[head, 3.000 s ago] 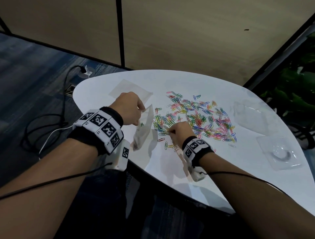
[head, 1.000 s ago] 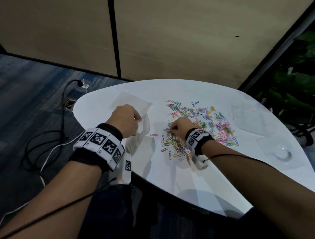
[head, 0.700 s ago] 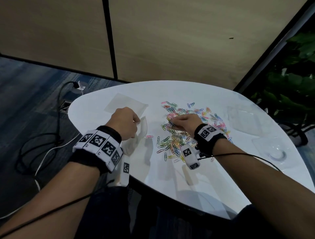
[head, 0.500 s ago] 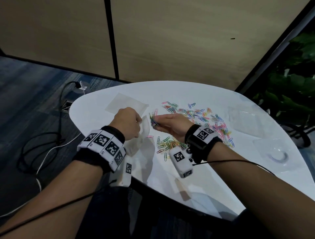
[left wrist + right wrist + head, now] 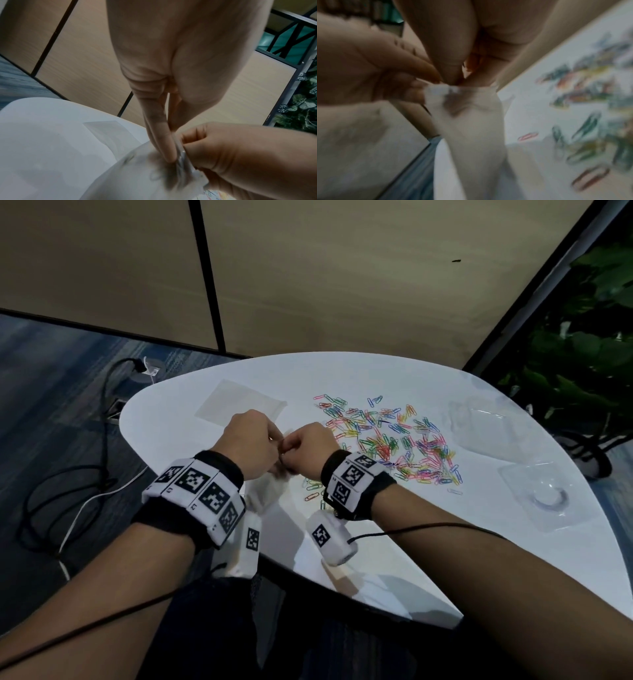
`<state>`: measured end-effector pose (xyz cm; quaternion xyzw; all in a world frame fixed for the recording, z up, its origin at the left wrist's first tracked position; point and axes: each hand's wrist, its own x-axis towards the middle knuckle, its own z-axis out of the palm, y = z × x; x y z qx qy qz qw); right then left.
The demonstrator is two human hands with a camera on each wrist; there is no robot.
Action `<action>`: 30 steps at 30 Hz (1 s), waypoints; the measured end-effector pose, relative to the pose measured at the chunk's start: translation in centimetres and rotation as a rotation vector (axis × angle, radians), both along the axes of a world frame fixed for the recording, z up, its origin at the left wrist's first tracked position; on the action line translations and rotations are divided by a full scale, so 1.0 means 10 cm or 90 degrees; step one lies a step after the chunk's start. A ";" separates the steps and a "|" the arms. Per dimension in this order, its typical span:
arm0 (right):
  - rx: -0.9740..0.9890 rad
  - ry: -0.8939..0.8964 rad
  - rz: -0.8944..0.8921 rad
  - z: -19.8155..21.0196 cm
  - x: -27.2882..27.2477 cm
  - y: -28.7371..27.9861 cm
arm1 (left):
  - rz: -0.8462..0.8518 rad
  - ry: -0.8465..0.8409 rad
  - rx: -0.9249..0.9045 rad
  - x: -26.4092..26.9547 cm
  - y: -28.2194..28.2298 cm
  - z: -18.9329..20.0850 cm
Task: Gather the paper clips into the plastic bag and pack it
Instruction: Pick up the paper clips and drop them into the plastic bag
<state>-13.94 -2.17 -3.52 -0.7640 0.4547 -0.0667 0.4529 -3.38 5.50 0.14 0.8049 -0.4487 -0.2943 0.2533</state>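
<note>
Bag mouth sits between the two hands, above the table's [image 5: 342, 378] near-left edge: the plastic bag [image 5: 265, 491] hangs down from the left hand [image 5: 251, 445], whose fingers pinch its rim. Right hand [image 5: 306, 450] has its fingertips bunched at the opening; whether they grip clips is hidden. Loose paper clips [image 5: 394, 441] lie mid-table.

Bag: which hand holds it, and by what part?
The left hand pinches the bag by its top edge at the mouth. The right hand meets it there, fingers bunched at the opening; its grip is too blurred to tell.
</note>
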 end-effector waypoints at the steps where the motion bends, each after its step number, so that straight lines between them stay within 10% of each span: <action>1: -0.048 0.009 0.017 0.01 -0.02 -0.01 | -0.005 0.004 0.002 -0.02 0.01 0.01; 7: -0.131 0.068 0.234 0.07 -0.03 -0.04 | 0.013 -0.006 0.007 0.03 0.00 0.02; 14: 0.023 -0.157 0.023 -0.02 -0.13 -0.38 | 0.085 -0.008 0.013 0.29 0.06 0.05; 18: -0.089 -0.036 0.070 -0.34 -0.16 -0.40 | 0.091 -0.031 0.018 0.35 0.10 0.03; 24: -0.307 0.296 0.532 -0.78 -0.29 -0.09 | 0.077 -0.031 0.024 0.39 0.10 0.02; 30: -0.483 0.381 0.567 -0.92 -0.79 -0.28 | 0.045 -0.041 0.037 0.31 0.06 0.07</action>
